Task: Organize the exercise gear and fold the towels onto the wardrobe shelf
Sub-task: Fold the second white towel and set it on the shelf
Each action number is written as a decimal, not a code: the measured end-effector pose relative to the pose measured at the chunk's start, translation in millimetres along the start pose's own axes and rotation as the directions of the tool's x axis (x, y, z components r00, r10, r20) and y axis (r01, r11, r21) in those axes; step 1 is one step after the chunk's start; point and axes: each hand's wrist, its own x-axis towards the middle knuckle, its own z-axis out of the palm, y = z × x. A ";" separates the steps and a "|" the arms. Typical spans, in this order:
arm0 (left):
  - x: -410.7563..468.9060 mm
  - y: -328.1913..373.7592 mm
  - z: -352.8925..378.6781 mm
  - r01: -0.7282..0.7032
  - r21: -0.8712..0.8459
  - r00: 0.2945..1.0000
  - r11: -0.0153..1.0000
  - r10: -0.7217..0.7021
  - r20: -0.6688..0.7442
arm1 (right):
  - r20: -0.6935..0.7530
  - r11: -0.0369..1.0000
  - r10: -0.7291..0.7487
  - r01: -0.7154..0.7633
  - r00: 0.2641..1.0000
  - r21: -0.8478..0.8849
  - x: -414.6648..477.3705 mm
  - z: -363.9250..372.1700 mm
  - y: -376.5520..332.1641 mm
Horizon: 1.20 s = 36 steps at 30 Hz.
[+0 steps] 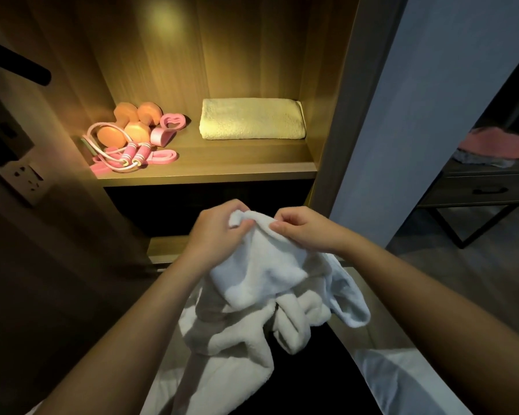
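Left hand (219, 233) and right hand (304, 232) pinch the white towel (264, 274) at 6 o'clock. On the shelf (237, 163): folded towel (252, 118) at 12, dumbbells (132, 124) and skipping rope (131, 157) at 10.

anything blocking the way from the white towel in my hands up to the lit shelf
Nothing visible does. The left hand and right hand hold the white towel below the shelf, whose front is open. On it, the folded towel fills the right side and the pink exercise gear the left.
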 end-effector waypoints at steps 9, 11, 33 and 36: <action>-4.4 -48.0 -41.5 0.375 0.032 0.895 0.926 -0.353 -0.273 | -0.268 0.940 0.254 -0.303 0.929 -0.159 -18.6 -11.5 56.7; -5.6 -46.1 -38.3 0.355 0.086 0.912 0.931 -0.324 -0.253 | -0.325 0.950 0.209 -0.271 0.922 -0.157 -13.0 -10.7 47.8; 9.4 -42.1 -40.0 0.294 0.076 0.867 0.953 -0.232 -0.441 | -0.582 0.833 0.112 -0.396 0.805 -0.388 1.1 -16.0 15.2; 7.8 -43.9 -42.8 0.295 0.171 0.913 0.940 -0.225 -0.340 | -0.553 0.902 0.128 -0.329 0.824 -0.281 2.9 -15.1 8.5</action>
